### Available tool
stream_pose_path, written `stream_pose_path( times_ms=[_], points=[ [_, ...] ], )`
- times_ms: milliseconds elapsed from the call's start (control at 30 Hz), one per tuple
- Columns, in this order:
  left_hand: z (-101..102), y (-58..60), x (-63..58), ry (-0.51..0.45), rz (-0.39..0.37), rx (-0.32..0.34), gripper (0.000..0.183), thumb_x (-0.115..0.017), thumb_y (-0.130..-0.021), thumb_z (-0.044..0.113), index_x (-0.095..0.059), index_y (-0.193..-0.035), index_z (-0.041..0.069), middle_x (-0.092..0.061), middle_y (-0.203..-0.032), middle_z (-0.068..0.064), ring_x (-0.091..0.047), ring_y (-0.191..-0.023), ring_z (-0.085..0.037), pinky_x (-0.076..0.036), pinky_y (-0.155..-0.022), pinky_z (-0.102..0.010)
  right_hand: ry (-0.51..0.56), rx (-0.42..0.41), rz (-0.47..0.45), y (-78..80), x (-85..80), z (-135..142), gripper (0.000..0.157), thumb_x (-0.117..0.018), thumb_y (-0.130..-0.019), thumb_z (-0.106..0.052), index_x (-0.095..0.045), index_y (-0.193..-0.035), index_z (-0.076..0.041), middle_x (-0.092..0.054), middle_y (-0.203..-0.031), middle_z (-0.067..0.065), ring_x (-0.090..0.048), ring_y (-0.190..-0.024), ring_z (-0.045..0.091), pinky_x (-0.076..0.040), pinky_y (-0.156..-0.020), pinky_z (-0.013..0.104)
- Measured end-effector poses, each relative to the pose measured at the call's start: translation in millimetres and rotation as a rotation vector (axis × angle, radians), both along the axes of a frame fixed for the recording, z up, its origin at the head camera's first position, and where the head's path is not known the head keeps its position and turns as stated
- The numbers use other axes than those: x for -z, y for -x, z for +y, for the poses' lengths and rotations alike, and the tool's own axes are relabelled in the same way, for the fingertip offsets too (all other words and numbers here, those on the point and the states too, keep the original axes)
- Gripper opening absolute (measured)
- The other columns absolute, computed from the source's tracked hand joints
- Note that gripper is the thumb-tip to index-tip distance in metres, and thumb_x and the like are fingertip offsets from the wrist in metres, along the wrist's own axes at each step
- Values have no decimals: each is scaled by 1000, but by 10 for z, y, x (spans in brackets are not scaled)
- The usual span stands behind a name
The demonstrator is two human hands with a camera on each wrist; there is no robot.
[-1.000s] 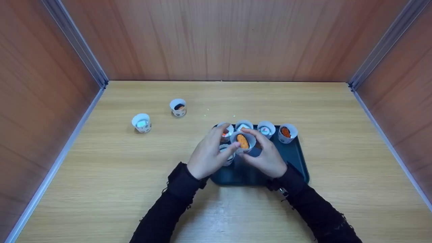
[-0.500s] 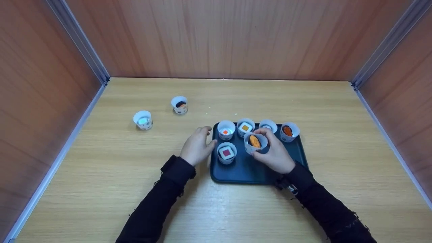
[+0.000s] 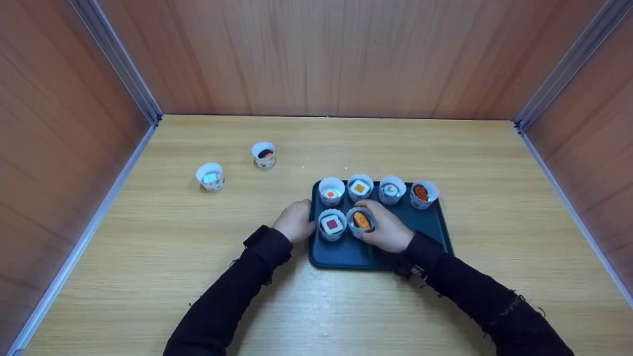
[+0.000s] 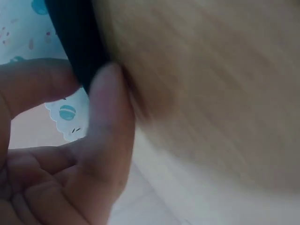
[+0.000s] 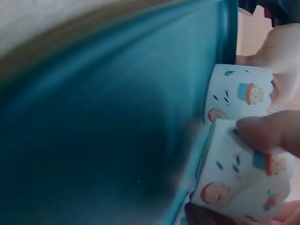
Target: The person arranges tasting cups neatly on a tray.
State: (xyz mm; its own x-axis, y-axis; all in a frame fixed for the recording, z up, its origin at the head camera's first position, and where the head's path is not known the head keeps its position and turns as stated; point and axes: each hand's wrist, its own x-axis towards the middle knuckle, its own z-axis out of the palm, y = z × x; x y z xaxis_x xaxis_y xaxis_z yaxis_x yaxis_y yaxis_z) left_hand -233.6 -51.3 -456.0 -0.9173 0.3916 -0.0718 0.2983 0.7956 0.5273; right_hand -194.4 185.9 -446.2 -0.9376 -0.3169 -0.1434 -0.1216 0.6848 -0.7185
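My right hand point(image 3: 389, 228) grips a paper baking cup point(image 3: 352, 230) with an orange, dark-edged piece inside. This cup is at the dark teal tray point(image 3: 336, 257), just right of another paper cup point(image 3: 332, 236) that holds a white square with a red centre. In the right wrist view, the gripped cup point(image 5: 243, 173) shows a cupcake print, with fingers on its side. My left hand point(image 3: 295, 222) is at the tray's left edge. Thumb and finger pinch the tray's rim point(image 4: 77, 42) in the left wrist view.
Along the tray's far side stand several filled paper cups, from one with an orange dot point(image 3: 330, 198) to one with a red-orange piece point(image 3: 423, 199). Two more cups, one with a pale green piece point(image 3: 211, 179) and one with a dark piece point(image 3: 265, 157), stand on the table further left.
Both hands were together on the orange-filled cup. My left hand has let go and moved left to the tray's edge. The right has lowered the cup towards the tray beside the red-centred one.
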Motion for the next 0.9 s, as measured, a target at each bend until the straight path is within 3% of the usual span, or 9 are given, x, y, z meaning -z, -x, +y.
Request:
stream_pose_path(
  times_ms=[167, 400, 733, 900],
  points=[
    [22, 10, 4, -17, -52, -8, 26, -57, -88, 0, -58, -112, -9, -65, -99, -20, -54, -82, -23, -51, -80, -41, -23, 9, -32, 58, 5, -10, 57, -69, -83, -3, -44, -134, -9, -48, -139, 14, -48, -120, 27, -40, -106, 47],
    [21, 9, 12, -21, -55, -15, 27, -57, -89, -1, -57, -114, -10, -65, -102, -21, -57, -85, -24, -52, -83, -42, -4, -4, -36, 93, 19, 5, 55, -69, -83, -3, -44, -131, -9, -51, -134, 14, -49, -115, 26, -42, -102, 44],
    [23, 14, 7, -20, -71, -20, 29, -58, -89, 0, -56, -117, -10, -65, -105, -22, -60, -90, -26, -52, -86, -43, 8, 7, -54, 76, 9, 67, 74, -72, -82, -8, -35, -146, -8, -43, -145, 17, -46, -126, 29, -39, -107, 47],
    [22, -1, 13, -31, -42, -13, 28, -59, -87, -1, -57, -113, -10, -66, -102, -23, -61, -90, -28, -52, -85, -44, 102, 25, -13, 6, -33, 207, 79, -74, -85, -15, -30, -151, -5, -42, -144, 23, -46, -132, 38, -39, -109, 52]
  ],
)
